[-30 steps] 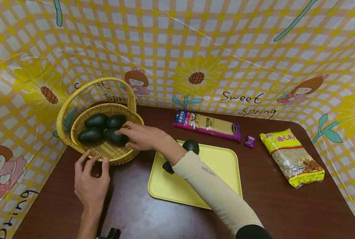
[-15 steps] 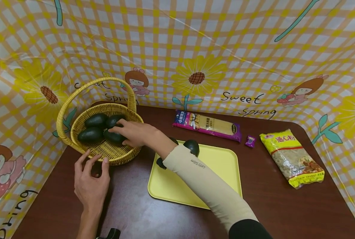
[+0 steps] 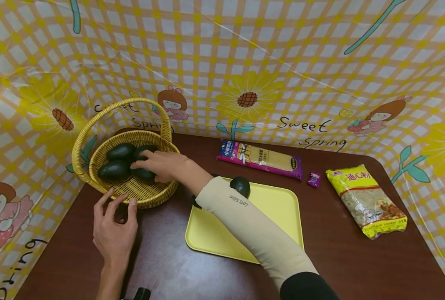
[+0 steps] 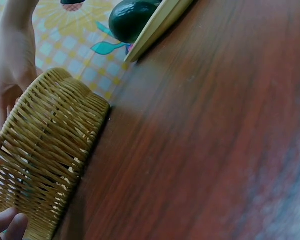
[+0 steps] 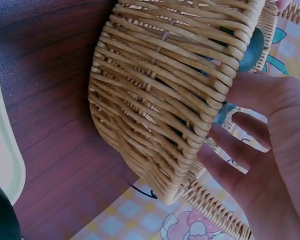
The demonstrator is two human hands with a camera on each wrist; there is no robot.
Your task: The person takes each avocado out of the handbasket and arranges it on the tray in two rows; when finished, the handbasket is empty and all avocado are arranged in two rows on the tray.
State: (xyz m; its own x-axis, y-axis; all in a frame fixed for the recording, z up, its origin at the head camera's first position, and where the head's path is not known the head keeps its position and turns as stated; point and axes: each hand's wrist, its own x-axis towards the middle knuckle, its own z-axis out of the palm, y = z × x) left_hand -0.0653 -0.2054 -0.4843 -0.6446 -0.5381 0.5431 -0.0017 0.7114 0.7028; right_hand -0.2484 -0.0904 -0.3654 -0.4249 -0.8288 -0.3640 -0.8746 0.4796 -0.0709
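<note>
A yellow wicker basket point(image 3: 147, 201) with a tall handle holds several dark green avocados point(image 3: 113, 171). My right hand point(image 3: 168, 164) reaches over its right rim, fingers bent down above the front-right avocado point(image 3: 144, 176) and partly covering it. In the right wrist view its spread fingers dip behind the woven wall, so their contact with the fruit is hidden. By the basket's front edge, my left hand point(image 3: 115, 225) has its fingertips at the rim, fingers loosely bent. The left wrist view shows fingertips point(image 4: 15, 227) against the wicker side point(image 4: 50, 140).
A yellow tray point(image 3: 278, 208) lies under the right forearm, bearing an avocado point(image 3: 241, 185); another dark shape behind the sleeve is mostly hidden. Behind it lies a purple noodle packet point(image 3: 261, 158). Farther right are a small purple sachet point(image 3: 314, 179) and a yellow pasta bag point(image 3: 366, 200).
My right hand has moved left, farther over the front-right avocado, and its forearm has shifted left too. The left hand and the basket have stayed put.
</note>
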